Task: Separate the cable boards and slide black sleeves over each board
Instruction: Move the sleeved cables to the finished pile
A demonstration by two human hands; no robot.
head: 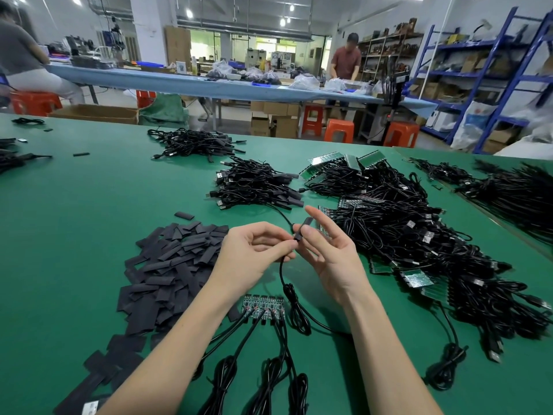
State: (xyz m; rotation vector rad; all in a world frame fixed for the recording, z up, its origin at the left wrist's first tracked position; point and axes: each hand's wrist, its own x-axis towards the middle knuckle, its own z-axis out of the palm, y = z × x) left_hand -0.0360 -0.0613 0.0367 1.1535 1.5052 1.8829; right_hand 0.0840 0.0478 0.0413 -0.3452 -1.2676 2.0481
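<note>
Left hand (254, 250): I pinch the cable (282, 274).
Right hand (327, 250): I pinch the black sleeve (304, 224) between thumb and fingers.
Bench (89, 211): loose sleeves (167, 265) lie left.

Blue shelving (478, 70), orange stools (339, 130) (several), bright ceiling lights (189, 13).

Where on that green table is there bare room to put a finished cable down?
Bare green mat lies left of the sleeved cable pile and beyond the black sleeves. A smaller patch sits near the right forearm. The unfinished cable heap crowds the right.
</note>
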